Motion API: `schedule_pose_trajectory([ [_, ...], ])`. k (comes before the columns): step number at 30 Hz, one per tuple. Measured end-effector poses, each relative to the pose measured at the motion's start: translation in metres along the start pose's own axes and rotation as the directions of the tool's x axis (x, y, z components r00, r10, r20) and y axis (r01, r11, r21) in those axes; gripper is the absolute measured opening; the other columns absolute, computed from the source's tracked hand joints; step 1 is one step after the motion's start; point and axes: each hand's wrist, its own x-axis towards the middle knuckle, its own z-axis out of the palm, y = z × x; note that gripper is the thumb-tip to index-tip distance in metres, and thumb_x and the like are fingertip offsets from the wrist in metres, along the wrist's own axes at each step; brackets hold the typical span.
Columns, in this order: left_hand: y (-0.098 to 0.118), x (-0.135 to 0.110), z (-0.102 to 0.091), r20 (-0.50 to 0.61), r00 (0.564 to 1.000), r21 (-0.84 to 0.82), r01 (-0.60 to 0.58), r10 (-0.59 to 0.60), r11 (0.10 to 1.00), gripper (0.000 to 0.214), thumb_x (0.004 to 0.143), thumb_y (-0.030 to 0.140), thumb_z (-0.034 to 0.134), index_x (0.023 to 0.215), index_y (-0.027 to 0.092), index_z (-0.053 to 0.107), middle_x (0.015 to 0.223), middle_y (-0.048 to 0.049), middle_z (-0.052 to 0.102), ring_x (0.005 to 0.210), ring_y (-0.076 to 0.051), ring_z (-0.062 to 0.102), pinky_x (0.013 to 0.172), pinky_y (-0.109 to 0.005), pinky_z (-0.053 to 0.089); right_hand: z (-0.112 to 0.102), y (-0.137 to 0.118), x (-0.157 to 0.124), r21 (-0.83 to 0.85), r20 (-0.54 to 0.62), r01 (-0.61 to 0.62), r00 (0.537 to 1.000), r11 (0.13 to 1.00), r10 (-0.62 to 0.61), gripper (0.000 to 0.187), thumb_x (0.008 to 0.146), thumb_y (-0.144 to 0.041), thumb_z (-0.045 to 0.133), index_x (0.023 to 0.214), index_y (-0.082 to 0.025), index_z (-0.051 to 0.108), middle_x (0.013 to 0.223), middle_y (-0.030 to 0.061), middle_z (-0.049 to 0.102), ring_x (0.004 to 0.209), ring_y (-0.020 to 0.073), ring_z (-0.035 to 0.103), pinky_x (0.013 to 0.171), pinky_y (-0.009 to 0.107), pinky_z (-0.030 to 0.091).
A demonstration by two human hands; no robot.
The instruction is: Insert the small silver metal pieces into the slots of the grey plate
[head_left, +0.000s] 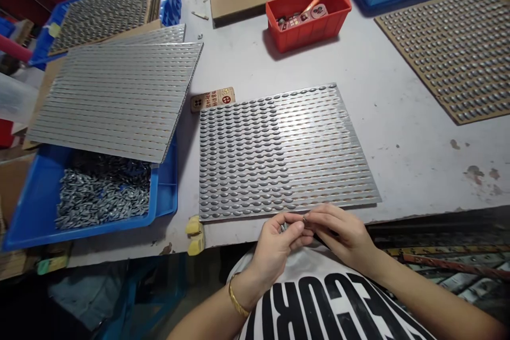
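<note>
Pinching a tiny metal piece (305, 218), right hand (343, 231) met left hand (273, 244), which sat curled round more pieces (283, 227) by the board (287, 154).

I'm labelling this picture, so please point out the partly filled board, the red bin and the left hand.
Partly filled board (314, 151): head view, on its bare silver side.
Red bin (313, 34): head view, on its front wall.
Left hand (274, 243): head view, near the thumb's base.
</note>
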Motion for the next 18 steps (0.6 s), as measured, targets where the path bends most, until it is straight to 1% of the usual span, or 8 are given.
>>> schedule_pose_trajectory([
  [2, -0.001, -0.001, -0.001, 0.013, 1.000, -0.007, 0.017, -0.017, 1.000, 0.029, 0.071, 0.029, 0.079, 0.090, 0.010, 0.067, 0.083, -0.0097, 0.071, 0.077, -0.016, 0.068, 0.082, -0.032, 0.054, 0.001, -0.001, -0.001, -0.008, -0.014, 0.027, 1.000, 1.000, -0.027, 0.032, 0.090, -0.006, 0.051, 0.117, -0.021, 0.059, 0.098, 0.0092, 0.066, 0.091, 0.0205, 0.063, 0.077, 0.035, 0.055],
  [5, -0.001, -0.004, -0.003, 0.017, 0.999, -0.026, 0.042, -0.042, 0.999, 0.025, 0.076, 0.025, 0.073, 0.095, 0.010, 0.068, 0.089, -0.0116, 0.072, 0.080, -0.018, 0.068, 0.083, -0.033, 0.054, 0.000, -0.001, 0.002, -0.035, -0.056, 0.031, 0.998, 0.999, -0.033, 0.030, 0.089, -0.006, 0.052, 0.113, -0.022, 0.058, 0.093, 0.0074, 0.066, 0.086, 0.0201, 0.063, 0.074, 0.035, 0.054],
  [8, -0.002, -0.007, -0.006, -0.007, 0.998, -0.053, 0.069, -0.070, 0.996, 0.022, 0.076, 0.015, 0.069, 0.098, 0.011, 0.066, 0.100, -0.0135, 0.071, 0.085, -0.020, 0.070, 0.086, -0.036, 0.053, -0.003, 0.007, 0.007, -0.114, -0.108, 0.019, 0.994, 0.993, -0.032, 0.024, 0.089, -0.007, 0.053, 0.107, -0.021, 0.059, 0.088, 0.0065, 0.065, 0.083, 0.0198, 0.061, 0.070, 0.034, 0.052],
  [10, -0.003, -0.009, -0.009, -0.024, 0.997, -0.071, 0.074, -0.076, 0.995, 0.023, 0.073, 0.008, 0.068, 0.096, 0.012, 0.064, 0.105, -0.0140, 0.071, 0.091, -0.021, 0.070, 0.090, -0.036, 0.052, -0.005, 0.014, 0.010, -0.187, -0.076, 0.044, 0.995, 0.981, -0.059, 0.022, 0.090, -0.007, 0.052, 0.105, -0.021, 0.060, 0.089, 0.0071, 0.064, 0.083, 0.0196, 0.060, 0.071, 0.034, 0.051],
  [12, -0.005, -0.010, -0.012, -0.023, 0.996, -0.076, 0.082, -0.084, 0.994, 0.025, 0.070, 0.004, 0.069, 0.093, 0.013, 0.064, 0.106, -0.0141, 0.071, 0.095, -0.022, 0.069, 0.092, -0.035, 0.051, -0.005, 0.021, 0.014, -0.259, -0.003, 0.093, 0.995, 0.961, -0.097, 0.023, 0.090, -0.007, 0.050, 0.105, -0.020, 0.061, 0.092, 0.0079, 0.064, 0.083, 0.0195, 0.058, 0.072, 0.034, 0.051],
  [14, -0.007, -0.011, -0.014, -0.018, 0.996, -0.069, 0.090, -0.092, 0.994, 0.025, 0.070, 0.006, 0.073, 0.092, 0.013, 0.063, 0.106, -0.0143, 0.071, 0.096, -0.022, 0.069, 0.093, -0.034, 0.050, -0.005, 0.025, 0.017, -0.325, 0.069, 0.153, 0.988, 0.933, -0.138, 0.026, 0.090, -0.006, 0.049, 0.107, -0.020, 0.062, 0.095, 0.0089, 0.064, 0.085, 0.0203, 0.057, 0.073, 0.035, 0.051],
  [18, -0.009, -0.011, -0.015, -0.019, 0.997, -0.066, 0.076, -0.077, 0.995, 0.025, 0.070, 0.015, 0.078, 0.092, 0.013, 0.064, 0.105, -0.0140, 0.071, 0.095, -0.022, 0.070, 0.092, -0.033, 0.051, -0.004, 0.028, 0.019, -0.426, 0.149, 0.255, 0.966, 0.868, -0.211, 0.028, 0.090, -0.007, 0.045, 0.109, -0.019, 0.062, 0.098, 0.0109, 0.065, 0.086, 0.0219, 0.057, 0.073, 0.037, 0.053],
])
